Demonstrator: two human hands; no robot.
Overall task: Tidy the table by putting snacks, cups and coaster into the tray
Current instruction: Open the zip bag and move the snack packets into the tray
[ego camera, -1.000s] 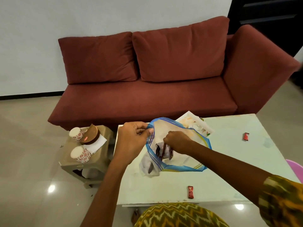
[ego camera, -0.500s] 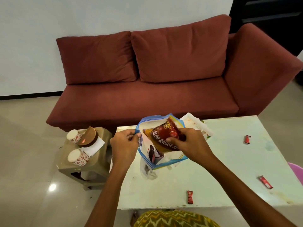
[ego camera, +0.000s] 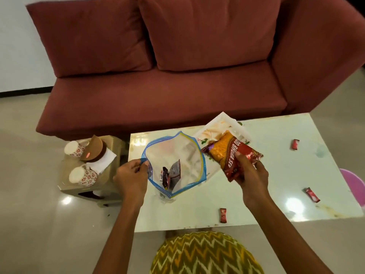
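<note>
My left hand [ego camera: 132, 176] pinches the left rim of a clear zip bag [ego camera: 183, 155] with a blue edge, held open over the white table [ego camera: 276, 175]. Small dark snack packets [ego camera: 170, 174] lie inside the bag. My right hand [ego camera: 249, 176] grips a red and orange snack packet [ego camera: 230, 155], held above the table just right of the bag. Three small red candies lie loose on the table: one near the front edge [ego camera: 223, 215], one at the right [ego camera: 311, 194], one at the far right [ego camera: 295, 144]. A white tray [ego camera: 221, 125] lies behind the bag.
A low beige stool [ego camera: 110, 186] left of the table carries two patterned cups [ego camera: 83, 176] [ego camera: 74, 148], a brown coaster [ego camera: 94, 152] and a white napkin. A red sofa [ego camera: 158, 86] runs behind the table. A pink object [ego camera: 353, 184] sits at the right edge.
My right hand has pulled the red and orange snack packet out of the zip bag and moved it to the right. My left hand keeps hold of the bag's rim.
</note>
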